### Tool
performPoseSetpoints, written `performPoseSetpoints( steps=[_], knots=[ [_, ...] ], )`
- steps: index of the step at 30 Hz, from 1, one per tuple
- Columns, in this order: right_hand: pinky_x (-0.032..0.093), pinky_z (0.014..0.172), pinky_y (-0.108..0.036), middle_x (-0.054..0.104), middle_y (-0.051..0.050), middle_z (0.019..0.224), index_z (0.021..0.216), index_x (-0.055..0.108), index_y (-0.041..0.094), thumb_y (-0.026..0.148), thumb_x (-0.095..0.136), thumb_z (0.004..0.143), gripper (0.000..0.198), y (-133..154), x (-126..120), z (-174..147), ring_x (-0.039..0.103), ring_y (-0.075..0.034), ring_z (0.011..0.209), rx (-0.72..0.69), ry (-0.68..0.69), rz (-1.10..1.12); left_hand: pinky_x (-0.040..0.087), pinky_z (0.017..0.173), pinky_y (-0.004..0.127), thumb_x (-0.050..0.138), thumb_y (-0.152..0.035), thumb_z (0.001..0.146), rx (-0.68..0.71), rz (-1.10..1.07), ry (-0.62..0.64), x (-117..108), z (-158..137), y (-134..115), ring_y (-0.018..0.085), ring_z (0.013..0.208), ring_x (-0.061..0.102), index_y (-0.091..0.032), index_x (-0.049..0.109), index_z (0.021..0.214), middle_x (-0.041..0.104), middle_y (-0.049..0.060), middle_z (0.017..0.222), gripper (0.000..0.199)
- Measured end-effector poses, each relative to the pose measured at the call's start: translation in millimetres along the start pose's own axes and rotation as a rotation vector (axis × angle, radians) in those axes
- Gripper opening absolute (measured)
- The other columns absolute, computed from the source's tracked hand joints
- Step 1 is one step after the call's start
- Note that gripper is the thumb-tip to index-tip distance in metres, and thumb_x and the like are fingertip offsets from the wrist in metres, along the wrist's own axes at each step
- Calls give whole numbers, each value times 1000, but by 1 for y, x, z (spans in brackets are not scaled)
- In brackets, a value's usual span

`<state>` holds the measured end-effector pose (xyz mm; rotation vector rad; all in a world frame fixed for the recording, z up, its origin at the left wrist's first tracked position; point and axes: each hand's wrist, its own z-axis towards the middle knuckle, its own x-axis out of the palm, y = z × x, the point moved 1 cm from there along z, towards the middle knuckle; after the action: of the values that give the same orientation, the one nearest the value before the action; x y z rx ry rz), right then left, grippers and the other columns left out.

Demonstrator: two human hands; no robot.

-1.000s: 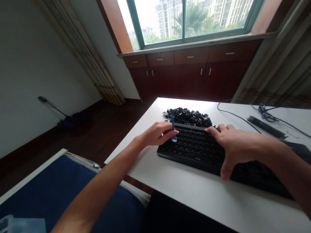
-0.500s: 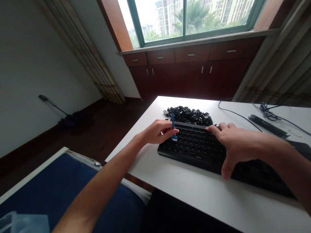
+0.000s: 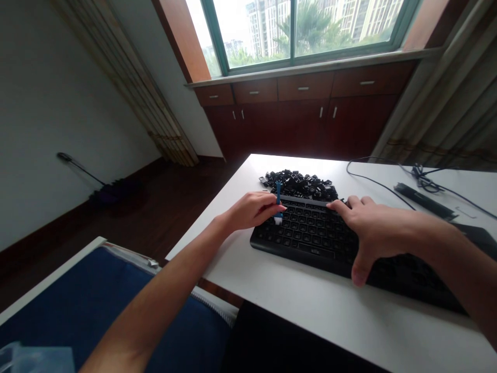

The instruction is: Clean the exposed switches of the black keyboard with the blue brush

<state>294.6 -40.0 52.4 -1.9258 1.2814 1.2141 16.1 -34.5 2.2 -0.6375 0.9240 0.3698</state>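
Observation:
A black keyboard (image 3: 308, 228) without its keycaps lies at a slant across the white table. In my left hand (image 3: 261, 208), a small blue brush (image 3: 278, 192) is pinched between thumb and fingers. Its white bristles point down at the left end of the keyboard. My right hand (image 3: 382, 230) spans the keyboard, with its index finger at the far edge and its thumb by the near edge, gripping it across. The hand and forearm hide part of the keyboard's right side. Behind the keyboard sits a heap of loose black keycaps (image 3: 301, 184).
On the right of the white table (image 3: 295, 290) lie a black cable (image 3: 375, 178), a long black plastic piece (image 3: 425, 201) and a thin bent metal piece (image 3: 465, 213). A blue padded surface (image 3: 116, 300) with a pale frame adjoins the table at lower left.
The brush has turned a little more upright in my left hand, and its white bristles show more clearly. My right hand stays on the keyboard. The whole view has shifted slightly.

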Motion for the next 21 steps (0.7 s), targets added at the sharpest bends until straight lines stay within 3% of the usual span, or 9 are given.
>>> performPoseSetpoints(
  steps=[13, 21],
  knots=[
    [49, 89, -54, 43, -21, 138, 153, 24, 19, 66, 79, 17, 154, -1, 1, 0, 43, -47, 121, 4, -14, 20, 36, 49, 24, 50, -37, 96, -10, -4, -15, -1, 0, -3, 8, 50, 44, -17, 46, 62, 48, -2, 55, 39],
    [49, 89, -53, 42, -22, 139, 154, 21, 17, 68, 79, 20, 155, 0, 0, -2, 44, -45, 121, 0, 1, -7, 35, 47, 23, 49, -36, 97, -31, -113, 38, -4, -1, -5, 7, 47, 42, -15, 57, 70, 46, -3, 54, 35]
  ],
)
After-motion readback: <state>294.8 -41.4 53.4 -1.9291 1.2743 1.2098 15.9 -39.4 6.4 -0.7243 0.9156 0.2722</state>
